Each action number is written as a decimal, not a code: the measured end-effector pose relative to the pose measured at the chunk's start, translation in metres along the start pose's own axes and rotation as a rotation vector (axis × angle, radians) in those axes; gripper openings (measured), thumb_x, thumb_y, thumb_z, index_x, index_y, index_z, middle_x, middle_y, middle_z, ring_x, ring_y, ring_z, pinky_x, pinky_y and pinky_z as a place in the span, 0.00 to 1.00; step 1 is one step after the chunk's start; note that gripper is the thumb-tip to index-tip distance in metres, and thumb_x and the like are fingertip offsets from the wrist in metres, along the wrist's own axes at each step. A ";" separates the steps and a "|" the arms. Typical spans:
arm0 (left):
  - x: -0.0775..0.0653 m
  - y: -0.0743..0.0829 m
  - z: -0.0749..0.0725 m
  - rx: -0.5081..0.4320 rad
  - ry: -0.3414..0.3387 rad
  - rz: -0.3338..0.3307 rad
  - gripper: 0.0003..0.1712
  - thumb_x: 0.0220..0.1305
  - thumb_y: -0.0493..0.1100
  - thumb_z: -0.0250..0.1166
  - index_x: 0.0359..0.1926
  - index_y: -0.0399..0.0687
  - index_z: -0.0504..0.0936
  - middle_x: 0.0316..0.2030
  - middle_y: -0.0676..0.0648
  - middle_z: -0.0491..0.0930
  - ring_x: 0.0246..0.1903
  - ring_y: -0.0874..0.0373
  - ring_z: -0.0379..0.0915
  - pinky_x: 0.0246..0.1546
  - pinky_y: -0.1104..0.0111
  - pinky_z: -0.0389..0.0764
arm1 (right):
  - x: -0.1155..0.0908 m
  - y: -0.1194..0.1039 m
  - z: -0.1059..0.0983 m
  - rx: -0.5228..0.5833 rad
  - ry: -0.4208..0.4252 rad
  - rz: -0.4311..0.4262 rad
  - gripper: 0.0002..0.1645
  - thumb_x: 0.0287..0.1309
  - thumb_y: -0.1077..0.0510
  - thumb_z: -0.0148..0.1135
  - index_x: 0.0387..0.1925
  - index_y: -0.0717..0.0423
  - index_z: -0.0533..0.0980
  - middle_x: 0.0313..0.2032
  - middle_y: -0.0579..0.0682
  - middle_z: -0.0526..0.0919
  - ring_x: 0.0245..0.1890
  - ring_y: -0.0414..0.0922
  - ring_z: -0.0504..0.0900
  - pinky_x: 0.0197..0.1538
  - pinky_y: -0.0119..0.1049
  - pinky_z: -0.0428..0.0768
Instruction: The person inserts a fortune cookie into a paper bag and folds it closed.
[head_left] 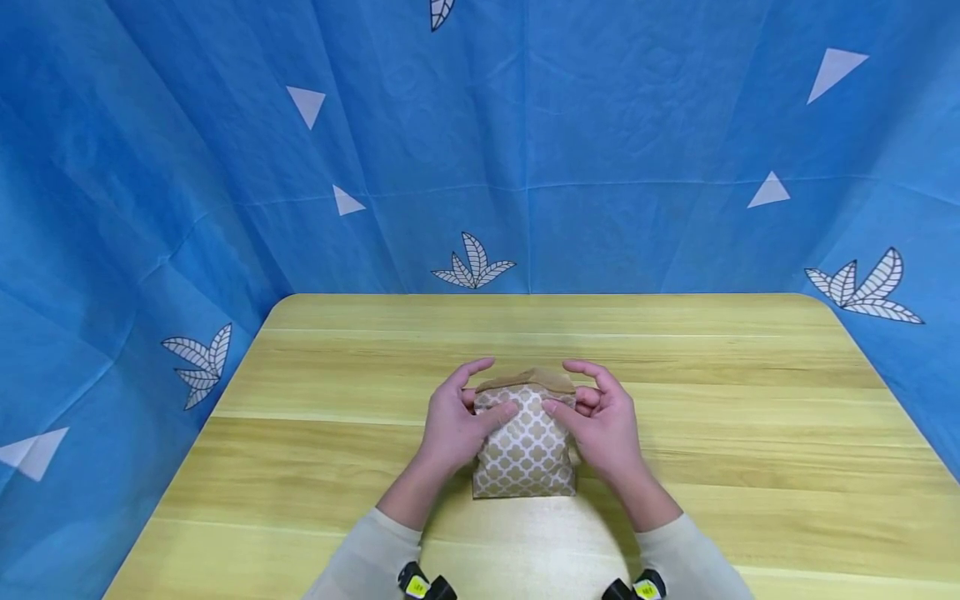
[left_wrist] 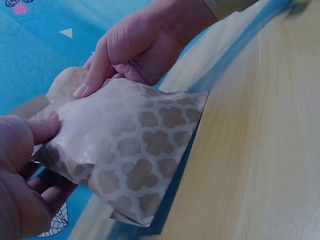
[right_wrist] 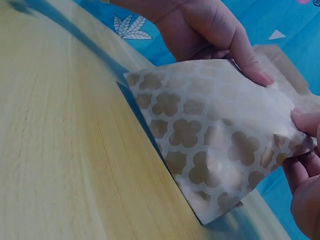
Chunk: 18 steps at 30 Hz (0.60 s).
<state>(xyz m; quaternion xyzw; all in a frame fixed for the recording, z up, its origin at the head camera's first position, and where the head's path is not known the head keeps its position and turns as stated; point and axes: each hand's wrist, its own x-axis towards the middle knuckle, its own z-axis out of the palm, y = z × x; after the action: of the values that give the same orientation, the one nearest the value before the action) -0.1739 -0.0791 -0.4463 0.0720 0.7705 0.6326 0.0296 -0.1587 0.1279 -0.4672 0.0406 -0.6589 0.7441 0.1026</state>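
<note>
A brown paper bag (head_left: 525, 454) with a white quatrefoil lattice print stands upright between both hands, its bottom edge close over the table. Its plain brown top flap (head_left: 536, 379) rises behind the printed front. The left hand (head_left: 456, 423) grips the upper left side, thumb across the front and other fingers behind. On the upper right side, the right hand (head_left: 604, 425) holds it the same way, index finger raised off the paper. In the right wrist view the bag's front (right_wrist: 200, 135) looks creased and slightly bulging. Whatever is inside is hidden.
A light wood-grain table (head_left: 750, 417) spreads around the hands. Behind it and along its sides hangs a blue cloth (head_left: 637, 125) printed with white triangles and leaves. Black devices with yellow labels (head_left: 417, 587) sit at the wrists, near pale sleeves (head_left: 367, 554).
</note>
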 end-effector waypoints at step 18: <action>0.000 0.005 0.004 -0.060 0.095 -0.060 0.41 0.49 0.33 0.79 0.65 0.49 0.75 0.22 0.45 0.81 0.19 0.59 0.72 0.24 0.68 0.80 | -0.002 -0.005 -0.005 0.040 -0.162 0.087 0.45 0.49 0.75 0.72 0.68 0.59 0.66 0.25 0.52 0.79 0.20 0.38 0.71 0.24 0.28 0.75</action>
<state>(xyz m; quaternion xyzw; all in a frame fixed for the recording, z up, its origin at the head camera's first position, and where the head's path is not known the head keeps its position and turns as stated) -0.1733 -0.0744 -0.4426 0.0178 0.7537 0.6569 0.0140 -0.1552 0.1327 -0.4633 0.0739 -0.6513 0.7551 0.0158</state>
